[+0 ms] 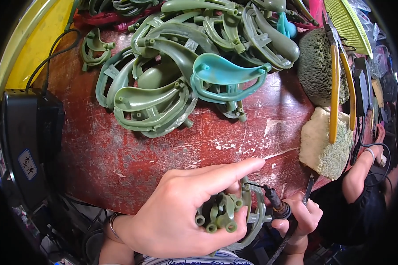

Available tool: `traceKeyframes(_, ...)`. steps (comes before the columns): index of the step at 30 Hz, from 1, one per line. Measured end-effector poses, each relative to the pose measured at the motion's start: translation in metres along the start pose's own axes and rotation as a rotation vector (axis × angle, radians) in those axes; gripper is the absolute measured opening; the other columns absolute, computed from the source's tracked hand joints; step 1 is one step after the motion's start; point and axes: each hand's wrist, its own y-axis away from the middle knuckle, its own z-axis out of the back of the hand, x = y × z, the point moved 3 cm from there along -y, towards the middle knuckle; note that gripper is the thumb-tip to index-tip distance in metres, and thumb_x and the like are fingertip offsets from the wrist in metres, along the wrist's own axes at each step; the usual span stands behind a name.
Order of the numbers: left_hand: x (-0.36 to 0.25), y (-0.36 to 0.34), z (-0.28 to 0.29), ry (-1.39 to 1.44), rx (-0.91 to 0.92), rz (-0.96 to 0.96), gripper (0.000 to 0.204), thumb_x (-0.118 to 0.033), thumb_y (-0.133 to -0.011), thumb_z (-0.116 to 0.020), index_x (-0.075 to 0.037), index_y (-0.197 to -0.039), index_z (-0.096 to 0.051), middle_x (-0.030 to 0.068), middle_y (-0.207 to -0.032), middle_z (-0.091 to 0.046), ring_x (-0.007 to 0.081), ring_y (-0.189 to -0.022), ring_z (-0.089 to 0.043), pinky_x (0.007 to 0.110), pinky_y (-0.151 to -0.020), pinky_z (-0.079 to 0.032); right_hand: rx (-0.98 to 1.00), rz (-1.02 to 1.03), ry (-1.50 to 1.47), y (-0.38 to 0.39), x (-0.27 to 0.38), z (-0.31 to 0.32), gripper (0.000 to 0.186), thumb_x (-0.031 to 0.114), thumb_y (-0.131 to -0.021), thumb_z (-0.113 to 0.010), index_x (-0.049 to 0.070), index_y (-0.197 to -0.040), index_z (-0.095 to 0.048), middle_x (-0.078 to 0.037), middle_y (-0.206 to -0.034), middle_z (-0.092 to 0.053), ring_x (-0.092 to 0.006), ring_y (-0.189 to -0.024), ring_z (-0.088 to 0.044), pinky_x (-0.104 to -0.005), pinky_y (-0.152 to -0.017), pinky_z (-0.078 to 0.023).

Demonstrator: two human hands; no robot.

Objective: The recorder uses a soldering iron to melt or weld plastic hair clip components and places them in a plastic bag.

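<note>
In my left hand (177,212) is a green wax-like casting (225,216) with several hollow tube ends and a curved frame. The fingers wrap round it near the table's front edge. My right hand (303,214) grips a soldering-iron-like tool (276,202), its thin bent tip touching or very close to the casting's upper rim. A narrow dark blade (309,187) also sticks up from the right hand; part of it is hidden by the fingers. Farther back, similar green curved castings (154,106) lie heaped, with a turquoise one (227,73) in front.
Worn red paint covers the table (234,141). At right stand a porous dark block (318,66), a pale rough block (323,141) and yellow-handled pliers (335,88) leaning over both. A black box (20,132) with cables is at left, a green basket (351,24) far right. Another person's arm (360,176) shows right.
</note>
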Motion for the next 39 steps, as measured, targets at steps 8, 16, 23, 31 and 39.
traceKeyframes(8,0.001,0.0,0.0,0.0,-0.008,0.002,0.048,-0.003,-0.062,-0.059,0.004,-0.109,-0.055,0.0015,-0.06,-0.055,0.0047,-0.058,-0.052,0.018,-0.056,-0.041,0.026,0.029,0.019,0.002,-0.004,-0.001,0.063,0.061,-0.07,-0.055,-0.002,-0.064,-0.056,-0.006,-0.053,-0.05,-0.0174,-0.045,-0.051,-0.0252,-0.043,-0.038)
traceKeyframes(16,-0.002,-0.001,0.0,0.028,0.003,0.026,0.049,-0.003,-0.062,-0.059,0.004,-0.11,-0.055,0.0009,-0.059,-0.055,0.0047,-0.056,-0.051,0.017,-0.056,-0.04,0.037,0.033,-0.169,0.0,-0.007,0.004,0.047,0.048,-0.067,-0.065,0.001,-0.069,-0.06,-0.007,-0.061,-0.058,-0.0182,-0.049,-0.056,-0.0247,-0.047,-0.044)
traceKeyframes(23,-0.004,0.003,-0.003,-0.084,-0.016,-0.053,0.053,-0.004,-0.063,-0.061,0.004,-0.114,-0.051,0.0022,-0.063,-0.056,0.0068,-0.059,-0.053,0.02,-0.059,-0.042,0.014,-0.122,-0.358,0.017,-0.015,-0.005,0.053,0.049,-0.074,-0.059,-0.004,-0.075,-0.057,-0.007,-0.061,-0.058,-0.0162,-0.046,-0.055,-0.0244,-0.043,-0.042)
traceKeyframes(31,-0.026,0.019,-0.011,-0.499,-0.161,-0.56,0.057,-0.003,-0.062,-0.07,0.005,-0.114,-0.047,0.0082,-0.075,-0.062,0.0187,-0.063,-0.058,0.028,-0.057,-0.047,-0.126,-0.043,-0.634,0.003,0.032,-0.02,0.019,0.008,-0.074,-0.06,-0.005,-0.085,-0.051,-0.007,-0.061,-0.055,-0.0094,-0.044,-0.049,-0.0222,-0.043,-0.039)
traceKeyframes(39,-0.035,0.034,-0.011,-0.628,-0.237,-0.742,0.063,-0.002,-0.061,-0.071,0.006,-0.117,-0.042,0.0097,-0.086,-0.064,0.0205,-0.065,-0.058,0.028,-0.058,-0.047,-0.192,-0.161,-0.798,0.004,0.033,-0.027,0.024,0.001,-0.071,-0.064,-0.001,-0.094,-0.06,-0.001,-0.058,-0.057,-0.0046,-0.05,-0.052,-0.0177,-0.047,-0.041)
